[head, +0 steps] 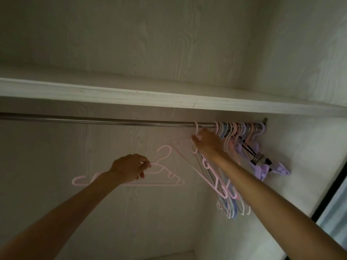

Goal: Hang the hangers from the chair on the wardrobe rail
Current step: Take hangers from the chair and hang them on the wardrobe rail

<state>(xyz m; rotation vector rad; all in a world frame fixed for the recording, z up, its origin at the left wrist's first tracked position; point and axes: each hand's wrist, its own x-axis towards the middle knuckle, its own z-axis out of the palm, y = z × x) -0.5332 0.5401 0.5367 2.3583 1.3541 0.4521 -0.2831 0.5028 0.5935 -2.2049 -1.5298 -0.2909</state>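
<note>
1. Light, thin pink plastic hanger (pixel 165 177) held in the left hand (pixel 129 168), well below the wardrobe rail (pixel 112 121) and to the left of the hanging bunch; hook (pixel 165 152) pointing up, not yet over the rail.
2. Judged stiff enough to keep its shape but springy in the thin bars; smooth, likely a little slippery, and liable to snag on neighbours by its notches.
3. Best taken at the neck just under the hook or on the upper shoulder, where the left fingers (pixel 145 164) pinch it now; from there, easy to steer the hook upward.
4. Left arm raised from lower left, forearm slanting up, wrist bent, fingers curled around the hanger's upper bar near the neck.
5. Second pink hanger (pixel 189 162) on the rail by its hook at the left edge of the bunch, its frame swung outward to the left.
6. Right hand (pixel 208 141) up just under the rail, fingers curled at the neck of that hanger, seemingly grasping it; exact contact hard to make out behind the knuckles.
7. Right arm stretched long from lower right, crossing in front of the bunch of hangers (pixel 236 132) crowded at the rail's right end: pink, white, blue, with lilac clip hangers (pixel 266 168) tilted at the far side.
8. White shelf (pixel 131 92) just above the rail, leaving little headroom for lifting a hook over.
</note>
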